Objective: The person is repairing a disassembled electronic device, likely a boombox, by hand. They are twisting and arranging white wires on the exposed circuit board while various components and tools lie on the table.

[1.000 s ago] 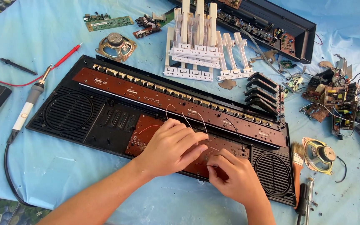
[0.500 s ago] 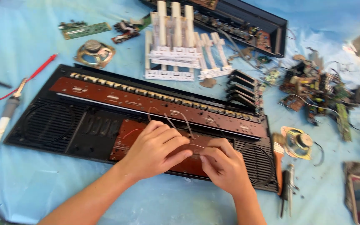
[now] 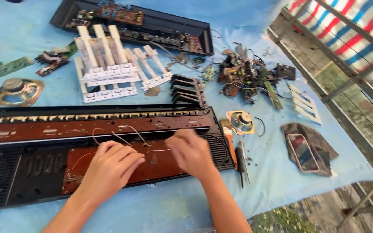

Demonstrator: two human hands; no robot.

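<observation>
View swings right since a moment ago | both hands stay on brown board [image 3: 121,162] in black case [image 3: 22,172] | left hand [image 3: 111,166] fingers curled, flat, holding nothing | right hand [image 3: 191,151] grip: cannot tell | work remains at the board

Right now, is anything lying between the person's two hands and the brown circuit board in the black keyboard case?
Nothing visible does. The left hand and right hand both rest directly on the brown circuit board; only thin white wires loop across it beside them.

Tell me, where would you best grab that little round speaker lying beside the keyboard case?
Probably by the rim of the small speaker, pinched from above across its round frame. It lies flat on the blue sheet, cone facing up, so avoid the cone and the thin wire trailing off its right side.
</observation>
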